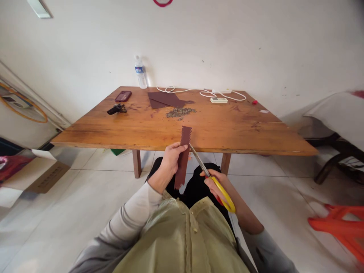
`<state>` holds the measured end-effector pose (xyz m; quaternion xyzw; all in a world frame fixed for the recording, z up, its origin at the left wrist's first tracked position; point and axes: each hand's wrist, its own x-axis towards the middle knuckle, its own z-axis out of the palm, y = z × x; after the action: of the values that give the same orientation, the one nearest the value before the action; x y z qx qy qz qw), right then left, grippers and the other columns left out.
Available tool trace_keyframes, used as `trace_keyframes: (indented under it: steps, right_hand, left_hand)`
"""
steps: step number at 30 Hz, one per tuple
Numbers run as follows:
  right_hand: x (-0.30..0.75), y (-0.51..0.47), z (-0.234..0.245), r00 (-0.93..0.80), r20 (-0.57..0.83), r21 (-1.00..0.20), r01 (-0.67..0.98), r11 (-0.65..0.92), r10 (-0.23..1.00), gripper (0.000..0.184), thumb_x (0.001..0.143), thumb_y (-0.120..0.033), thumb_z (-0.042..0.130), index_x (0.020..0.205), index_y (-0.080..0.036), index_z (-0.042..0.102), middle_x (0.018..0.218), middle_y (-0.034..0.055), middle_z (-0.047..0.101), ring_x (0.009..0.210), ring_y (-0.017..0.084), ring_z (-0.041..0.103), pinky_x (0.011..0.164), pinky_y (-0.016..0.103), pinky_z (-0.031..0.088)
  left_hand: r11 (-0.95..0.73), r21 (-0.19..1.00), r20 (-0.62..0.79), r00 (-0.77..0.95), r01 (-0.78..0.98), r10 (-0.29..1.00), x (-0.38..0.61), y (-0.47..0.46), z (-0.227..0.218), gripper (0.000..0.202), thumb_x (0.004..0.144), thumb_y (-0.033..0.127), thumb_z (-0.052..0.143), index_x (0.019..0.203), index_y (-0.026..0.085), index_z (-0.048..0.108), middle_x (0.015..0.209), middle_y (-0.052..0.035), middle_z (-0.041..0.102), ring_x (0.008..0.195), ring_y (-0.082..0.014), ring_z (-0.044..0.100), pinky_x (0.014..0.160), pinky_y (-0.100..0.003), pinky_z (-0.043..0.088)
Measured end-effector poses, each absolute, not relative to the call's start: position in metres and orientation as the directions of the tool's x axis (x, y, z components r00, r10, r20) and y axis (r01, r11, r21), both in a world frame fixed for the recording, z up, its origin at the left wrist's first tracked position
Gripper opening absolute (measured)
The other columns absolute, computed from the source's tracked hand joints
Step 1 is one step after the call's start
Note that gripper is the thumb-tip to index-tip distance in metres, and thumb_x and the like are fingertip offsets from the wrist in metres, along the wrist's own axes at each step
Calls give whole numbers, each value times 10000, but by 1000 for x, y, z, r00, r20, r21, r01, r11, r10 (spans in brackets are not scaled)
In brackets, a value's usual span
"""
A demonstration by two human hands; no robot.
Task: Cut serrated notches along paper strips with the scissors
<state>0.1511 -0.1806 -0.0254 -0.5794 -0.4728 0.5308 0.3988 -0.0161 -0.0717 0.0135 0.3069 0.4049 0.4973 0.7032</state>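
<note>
My left hand (171,159) pinches a long strip of dark brown paper (182,167) between thumb and fingers, upright at the table's front edge. Small teeth are cut along both sides of its upper part, and its lower end is jagged too. Wrapped round the handles of a pair of scissors (223,193), one yellow and red, is my right hand (214,182). The blade tips touch or nearly touch the strip's right side, just by my left thumb. Whether the blades are apart is hard to see.
On the wooden table (241,132) lie a pile of small bits (181,112), brown sheets (165,99), a phone (123,96), a black strap-like object (116,109), a white remote (218,100) and a white cable (182,91). A water bottle (140,74) stands at the back. An orange stool (338,225) is at right.
</note>
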Motion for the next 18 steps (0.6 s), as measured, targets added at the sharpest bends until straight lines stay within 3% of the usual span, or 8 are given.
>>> trace_keyframes:
  steps: [4,7,10,18]
  right_hand:
    - [155,-139,-23,16,-158,-981,115,-158,987,277,785,-461,709,872,-214,620,508,-115,357,351,67,301,318,196,228]
    - [159,-116,-23,0,-100,-991,90,-99,995,348,795,-537,732,863,-219,611,558,-96,410,393,71,349,351,201,309]
    - [162,-103,-22,-34,-96,-993,69,-94,995,392,832,-609,686,836,-229,591,551,-86,442,391,82,373,350,211,316]
    - [162,-100,-14,-51,-111,-992,64,-108,992,406,861,-598,676,775,-215,571,578,-78,463,404,71,379,367,202,302]
  left_hand:
    - [302,854,-247,180,-424,952,-2,-19,18,275,553,117,825,626,179,567,552,28,571,507,-112,532,542,-284,547]
    - [318,853,-245,222,-414,944,2,11,25,260,590,73,796,651,177,565,570,15,584,537,-123,555,579,-301,569]
    - [361,846,-274,262,-393,925,3,30,28,245,617,45,780,700,165,584,590,-15,611,548,-148,580,583,-327,576]
    - [404,825,-298,302,-396,905,-1,42,13,214,673,37,759,748,155,596,596,-20,614,550,-143,599,602,-300,565]
